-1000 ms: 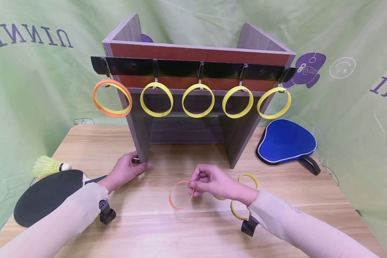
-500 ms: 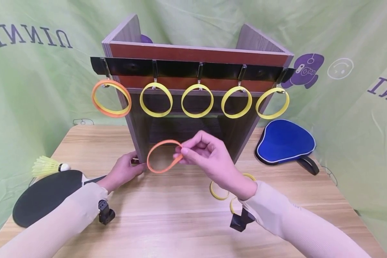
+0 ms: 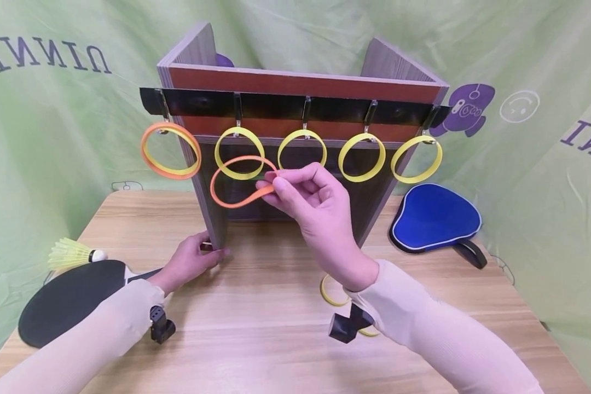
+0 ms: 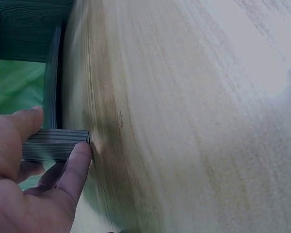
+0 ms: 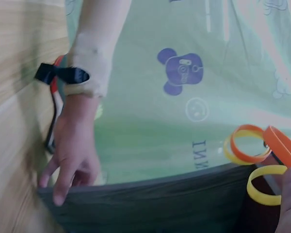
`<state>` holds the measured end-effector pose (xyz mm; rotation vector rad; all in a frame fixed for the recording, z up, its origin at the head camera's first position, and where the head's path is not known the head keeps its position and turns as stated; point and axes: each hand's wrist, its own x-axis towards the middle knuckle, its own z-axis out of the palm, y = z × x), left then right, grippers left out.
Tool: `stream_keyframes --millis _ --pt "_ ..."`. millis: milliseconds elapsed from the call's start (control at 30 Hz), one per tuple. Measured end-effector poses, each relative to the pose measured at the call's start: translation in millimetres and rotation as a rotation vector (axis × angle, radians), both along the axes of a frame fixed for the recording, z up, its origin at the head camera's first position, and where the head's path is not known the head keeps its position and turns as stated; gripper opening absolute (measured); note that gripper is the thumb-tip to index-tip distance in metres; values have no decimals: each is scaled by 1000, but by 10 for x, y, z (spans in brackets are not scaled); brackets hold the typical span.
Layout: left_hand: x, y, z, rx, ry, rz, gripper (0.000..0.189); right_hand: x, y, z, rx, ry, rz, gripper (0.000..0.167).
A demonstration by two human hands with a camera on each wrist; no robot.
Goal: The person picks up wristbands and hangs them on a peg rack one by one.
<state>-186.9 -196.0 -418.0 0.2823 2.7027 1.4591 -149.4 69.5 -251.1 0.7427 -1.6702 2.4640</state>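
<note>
A shuttlecock [image 3: 71, 254] and a black paddle [image 3: 71, 301] lie at the left side of the table [image 3: 256, 350]. The left hand [image 3: 189, 262] grips the lower front edge of the left side panel [image 3: 215, 227], thumb and fingers on opposite faces. The held orange band [image 3: 233, 206] is raised above the table, overlapping the second yellow band [image 3: 218, 148] in head view. The right hand [image 3: 320, 213] pinches its right end, thumb against fingers. A blue case [image 3: 435, 216] rests at far right.
</note>
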Motion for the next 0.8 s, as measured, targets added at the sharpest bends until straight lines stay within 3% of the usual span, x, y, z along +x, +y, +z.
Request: stream_keyframes --millis 233,433,800 --pt "1 2 -10 1 -2 -2 45 -14 -156 79 -103 32 -12 13" --pt "-3 -1 -16 8 -10 -5 46 -25 -280 131 -179 5 -22 15" --pt "-18 -9 -37 -20 16 2 42 -67 -367 110 -202 -29 -71 17"
